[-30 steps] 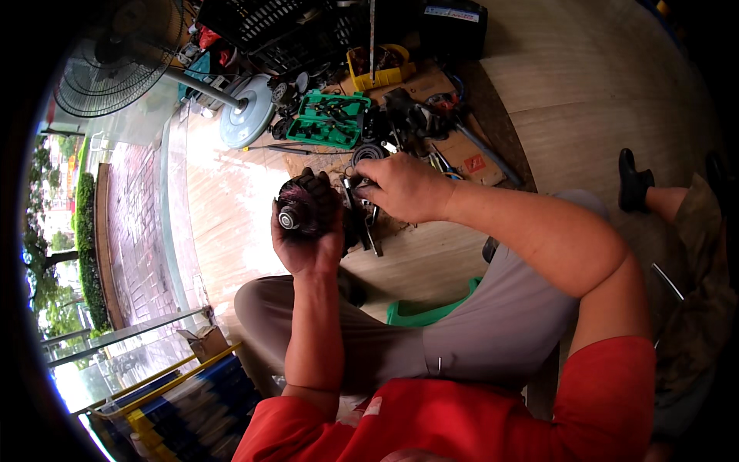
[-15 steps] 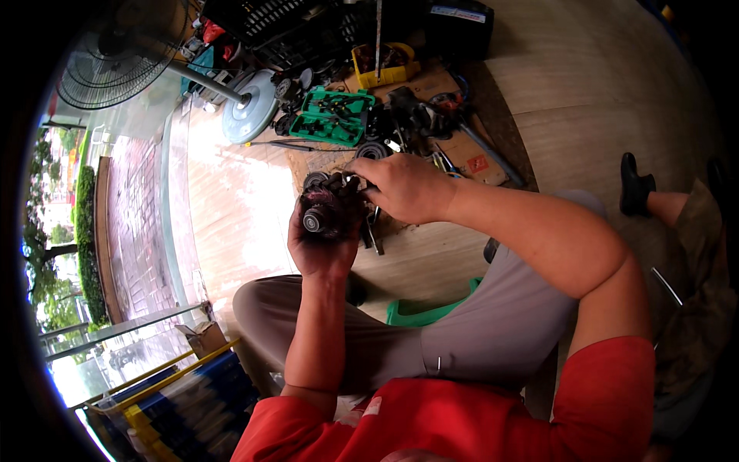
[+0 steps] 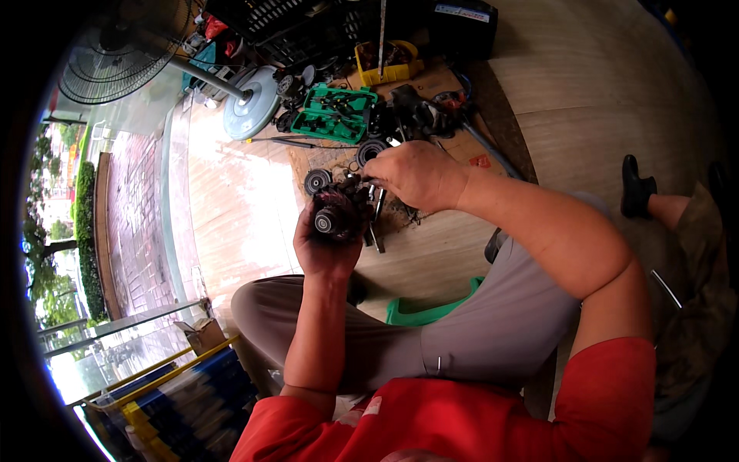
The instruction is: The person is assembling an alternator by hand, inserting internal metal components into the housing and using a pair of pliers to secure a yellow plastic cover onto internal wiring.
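My left hand is closed from below around a dark, greasy machine part with a shaft. A round metal bearing on its end faces me. My right hand is closed at the part's far right side, its fingertips pinched together. Whatever lies between those fingertips is hidden or too small to name. Beyond the part, a loose round wheel-like piece lies on the cardboard, and a dark ring rests close to my right fingertips.
A green tool case lies open ahead, with a yellow tray and black crate behind it. A long bar lies at right. A standing fan is at left, a green stool below, and another person's shoe at right.
Both hands have shifted a little to the right, the left one with the machine part. The right fingertips have drawn slightly away from the part, and the loose wheel-like piece now shows more fully.
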Demonstrator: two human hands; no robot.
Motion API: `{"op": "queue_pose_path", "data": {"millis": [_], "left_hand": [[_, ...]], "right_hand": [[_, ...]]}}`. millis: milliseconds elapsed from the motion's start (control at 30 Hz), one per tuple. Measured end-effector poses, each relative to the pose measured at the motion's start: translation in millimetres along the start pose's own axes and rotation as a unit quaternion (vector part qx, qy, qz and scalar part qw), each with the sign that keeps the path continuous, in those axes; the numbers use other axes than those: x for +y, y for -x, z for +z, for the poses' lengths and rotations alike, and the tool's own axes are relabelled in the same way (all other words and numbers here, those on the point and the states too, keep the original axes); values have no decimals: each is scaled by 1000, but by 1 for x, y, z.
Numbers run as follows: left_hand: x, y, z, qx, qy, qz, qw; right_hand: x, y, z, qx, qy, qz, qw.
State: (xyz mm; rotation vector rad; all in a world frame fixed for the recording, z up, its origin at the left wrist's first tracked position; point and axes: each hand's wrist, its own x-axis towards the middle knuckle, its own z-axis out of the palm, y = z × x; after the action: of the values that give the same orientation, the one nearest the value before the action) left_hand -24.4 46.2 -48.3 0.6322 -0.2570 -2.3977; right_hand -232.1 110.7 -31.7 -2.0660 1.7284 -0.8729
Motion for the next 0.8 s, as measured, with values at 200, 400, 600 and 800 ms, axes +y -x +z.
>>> {"op": "queue_pose_path", "data": {"millis": [200, 400, 600, 800], "left_hand": [[-4, -1, 3, 10, -19, -2, 1000], [-4, -4, -8, 43, -40, 4, 998], [-5, -5, -15, 26, -25, -16, 999], [-7, -4, -11, 41, -33, -14, 999]], "right_hand": [[-1, 0, -2, 13, -6, -6, 1000], [-1, 1, 4, 14, -17, -7, 1000], [-3, 2, 3, 17, -19, -23, 999], [-3, 1, 3, 6, -15, -20, 1000]]}}
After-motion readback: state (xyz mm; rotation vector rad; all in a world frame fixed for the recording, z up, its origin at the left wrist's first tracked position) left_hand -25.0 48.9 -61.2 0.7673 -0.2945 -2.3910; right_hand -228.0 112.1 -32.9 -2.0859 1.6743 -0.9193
